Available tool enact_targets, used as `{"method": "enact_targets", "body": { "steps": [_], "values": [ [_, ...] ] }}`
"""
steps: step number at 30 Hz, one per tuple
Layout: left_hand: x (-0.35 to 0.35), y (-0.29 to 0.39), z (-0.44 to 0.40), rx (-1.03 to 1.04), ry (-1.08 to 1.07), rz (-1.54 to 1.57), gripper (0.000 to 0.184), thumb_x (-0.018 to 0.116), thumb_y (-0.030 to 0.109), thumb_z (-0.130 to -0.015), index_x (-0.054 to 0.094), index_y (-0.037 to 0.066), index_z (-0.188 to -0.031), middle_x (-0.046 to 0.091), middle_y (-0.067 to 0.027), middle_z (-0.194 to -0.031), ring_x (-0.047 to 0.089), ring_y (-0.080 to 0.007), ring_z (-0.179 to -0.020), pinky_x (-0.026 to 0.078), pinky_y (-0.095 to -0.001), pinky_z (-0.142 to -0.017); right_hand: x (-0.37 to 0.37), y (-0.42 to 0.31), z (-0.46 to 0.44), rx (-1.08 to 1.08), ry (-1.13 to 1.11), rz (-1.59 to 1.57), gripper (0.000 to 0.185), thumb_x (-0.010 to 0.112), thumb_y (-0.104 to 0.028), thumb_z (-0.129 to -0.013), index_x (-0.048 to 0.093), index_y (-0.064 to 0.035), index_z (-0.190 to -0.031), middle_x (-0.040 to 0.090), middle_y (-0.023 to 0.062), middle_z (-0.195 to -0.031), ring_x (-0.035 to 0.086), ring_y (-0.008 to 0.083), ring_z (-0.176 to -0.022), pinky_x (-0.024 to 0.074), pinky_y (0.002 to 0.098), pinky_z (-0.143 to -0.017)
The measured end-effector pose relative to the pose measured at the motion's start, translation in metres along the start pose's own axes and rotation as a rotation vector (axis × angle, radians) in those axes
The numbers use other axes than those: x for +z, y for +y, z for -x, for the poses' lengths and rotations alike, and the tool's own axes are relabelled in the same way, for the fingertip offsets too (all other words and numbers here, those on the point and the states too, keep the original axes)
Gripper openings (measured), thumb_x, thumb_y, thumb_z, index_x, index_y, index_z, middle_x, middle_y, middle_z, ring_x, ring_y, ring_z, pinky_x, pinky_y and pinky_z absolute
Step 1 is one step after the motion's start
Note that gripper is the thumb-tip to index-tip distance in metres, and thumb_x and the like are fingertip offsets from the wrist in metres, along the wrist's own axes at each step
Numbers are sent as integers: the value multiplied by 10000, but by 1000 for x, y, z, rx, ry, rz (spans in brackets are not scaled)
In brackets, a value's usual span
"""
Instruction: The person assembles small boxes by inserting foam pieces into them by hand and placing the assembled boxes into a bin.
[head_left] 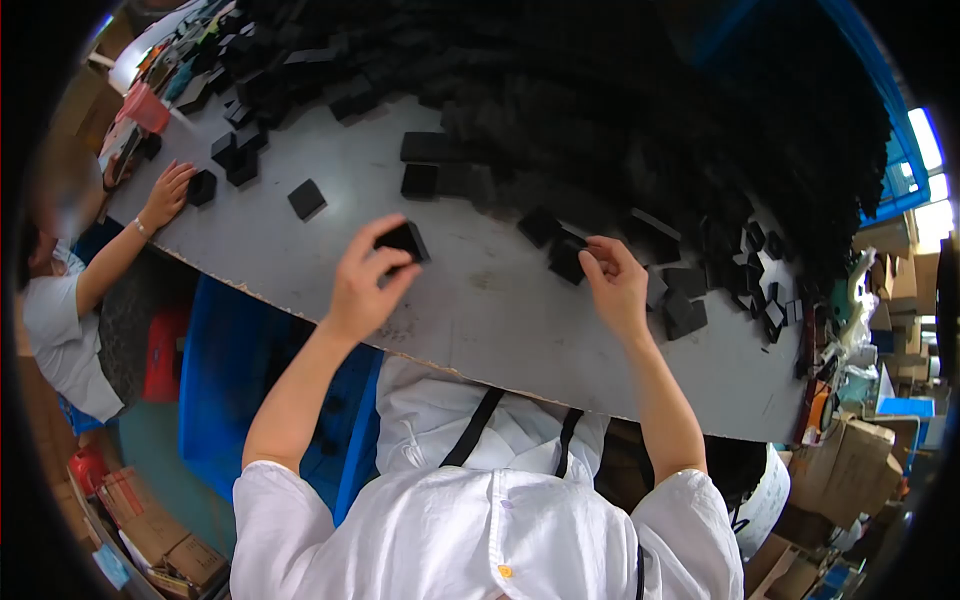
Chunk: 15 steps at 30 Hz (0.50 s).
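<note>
My left hand (pixel 365 285) is closed on a small black block (pixel 405 240), its thumb and forefinger at the block's sides above the grey table. To the right, my right hand (pixel 618 285) pinches the edge of another black block (pixel 567 258) with thumb and fingertips. That block sits against a similar dark block (pixel 539 226). A loose square block (pixel 307 200) lies left of my left hand, and more black blocks (pixel 685 313) lie beside my right hand. What the blocks are made of is hard to tell.
A large dark heap (pixel 620 110) of black pieces covers the back of the grey table (pixel 480 320). At the left, another person's hand (pixel 168 195) rests by a black block (pixel 201 188). A blue bin (pixel 230 370) stands below the table's front edge. Cardboard boxes (pixel 850 470) are at the right.
</note>
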<state>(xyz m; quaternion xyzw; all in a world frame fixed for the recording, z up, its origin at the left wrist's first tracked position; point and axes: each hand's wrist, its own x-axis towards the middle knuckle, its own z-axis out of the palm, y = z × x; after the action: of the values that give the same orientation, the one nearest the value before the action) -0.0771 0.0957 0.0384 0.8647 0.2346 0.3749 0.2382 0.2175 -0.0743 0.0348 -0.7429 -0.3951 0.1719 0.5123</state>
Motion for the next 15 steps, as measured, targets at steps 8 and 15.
{"method": "enact_targets", "body": {
  "steps": [8,15],
  "values": [
    [75,71,31,73,-325,292,485,850,115,-695,640,42,-1126,602,-130,-1252,604,-323,-1116,520,-387,-931,-91,32,-22,-55,159,810,321,758,-245,-788,666,-46,-1022,671,101,-1044,598,302,-1027,448,416,-914],
    [68,74,39,56,-278,153,664,867,136,-672,585,46,-1267,628,-96,-1213,562,-308,-1120,454,-412,-986,-95,32,17,-222,-82,1053,531,785,-285,-779,628,-24,-1214,660,103,-1144,535,267,-1175,378,411,-1000]
  ]
}}
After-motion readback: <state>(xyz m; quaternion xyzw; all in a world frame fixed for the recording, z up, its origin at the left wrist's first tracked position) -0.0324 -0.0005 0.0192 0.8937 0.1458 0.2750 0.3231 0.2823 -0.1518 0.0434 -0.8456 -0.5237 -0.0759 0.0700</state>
